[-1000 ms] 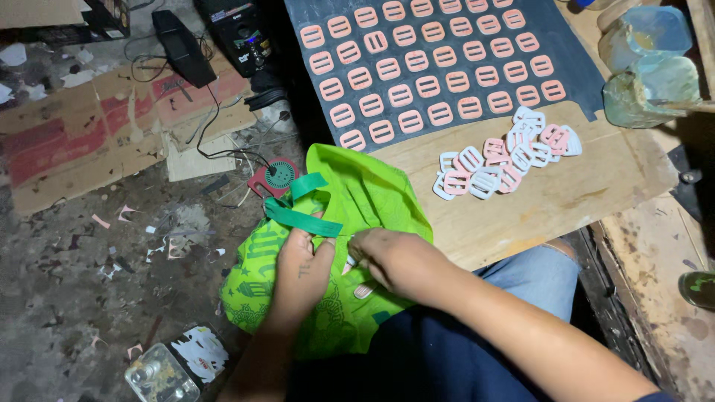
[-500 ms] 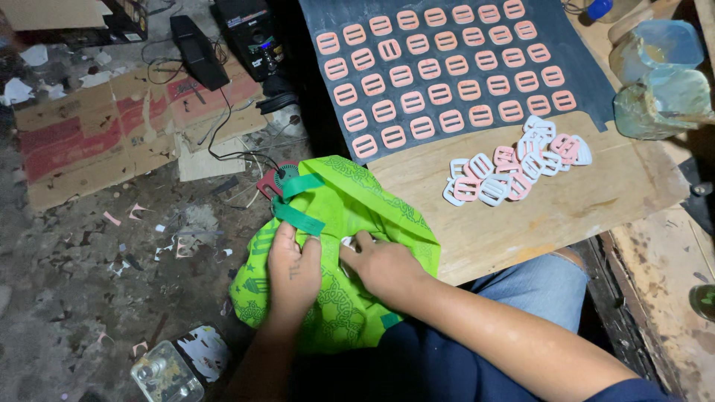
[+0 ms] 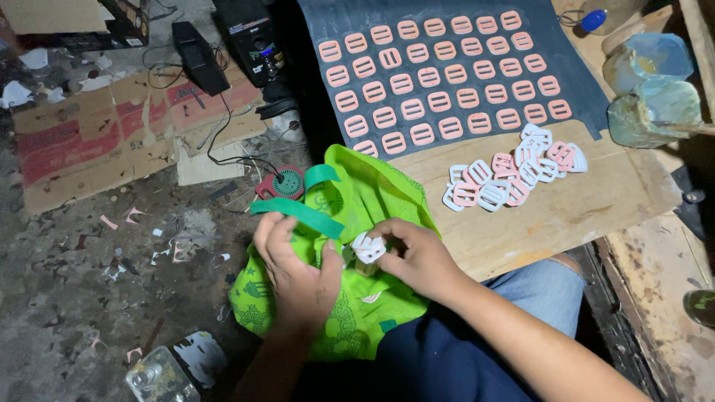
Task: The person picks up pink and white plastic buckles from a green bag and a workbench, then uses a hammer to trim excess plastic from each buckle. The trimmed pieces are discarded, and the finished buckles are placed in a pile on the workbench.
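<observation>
Down at six o'clock, a bright green bag with darker green handles sits on the person's lap, its mouth open toward twelve. The left hand lies on the bag's front, fingers curled over the rim and gripping the fabric beside one green handle. The right hand, at three o'clock of the left, pinches a small white buckle at the bag's mouth; what else is inside the bag is hidden.

At twelve o'clock of the bag, a dark sheet carries neat rows of pink buckles. At two o'clock, a loose heap of pink and white buckles rests on the wooden counter. Farther at two o'clock stand two cloudy plastic containers; their contents cannot be told. At ten o'clock, flattened cardboard lies on the dirty floor, and a small clear container sits at seven o'clock.
</observation>
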A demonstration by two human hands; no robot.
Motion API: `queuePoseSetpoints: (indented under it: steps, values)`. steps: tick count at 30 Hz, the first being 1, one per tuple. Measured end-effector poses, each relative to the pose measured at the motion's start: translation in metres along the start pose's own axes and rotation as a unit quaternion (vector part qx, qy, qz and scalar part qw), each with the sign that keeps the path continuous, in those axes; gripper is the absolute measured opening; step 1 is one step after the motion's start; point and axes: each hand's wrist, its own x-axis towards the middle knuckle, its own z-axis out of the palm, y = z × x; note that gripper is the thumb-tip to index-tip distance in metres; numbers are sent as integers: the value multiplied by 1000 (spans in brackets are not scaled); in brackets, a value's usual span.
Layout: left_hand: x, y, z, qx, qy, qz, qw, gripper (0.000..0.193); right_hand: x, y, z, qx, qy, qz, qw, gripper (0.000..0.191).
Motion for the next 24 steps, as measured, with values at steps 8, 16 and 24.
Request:
queuePoseSetpoints:
  steps: [8,16,24]
  values:
    - [10,25,-1,-116,-283,-86,948,47,-9,7,7,59,52,37,996,29]
    - [-11,6,19,-226,-219,-228,922,50,-14,11,7,199,-25,48,979,39]
    - [-22,0,26,-310,-240,-290,873,54,-9,21,2,277,-16,161,947,29]
